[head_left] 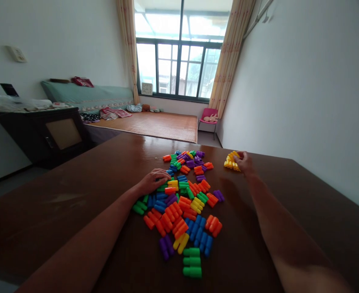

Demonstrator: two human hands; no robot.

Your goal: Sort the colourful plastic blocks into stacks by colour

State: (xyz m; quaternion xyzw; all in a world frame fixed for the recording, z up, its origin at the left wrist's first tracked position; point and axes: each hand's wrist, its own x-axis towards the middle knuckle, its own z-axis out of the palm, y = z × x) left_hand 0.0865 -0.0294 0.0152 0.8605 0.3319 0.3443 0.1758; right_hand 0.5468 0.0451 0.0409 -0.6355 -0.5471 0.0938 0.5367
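Many plastic blocks in orange, blue, green, purple and yellow lie in a long loose pile down the middle of the brown table [121, 162]. My left hand [154, 180] rests palm down on the left side of the pile, fingers stretched over blue and green blocks near a yellow block [172, 184]. To the right, apart from the pile, my right hand [244, 162] grips a cluster of yellow blocks [231, 161] between thumb and fingers. Nearest to me lies a green block [192, 263], with a purple block [166, 247] to its left.
Beyond the table stand a low bed [167, 125] with a woven mat and a pink chair [208, 116] holding a soft toy. A dark cabinet [62, 132] is at the left, and a white wall rises at the right.
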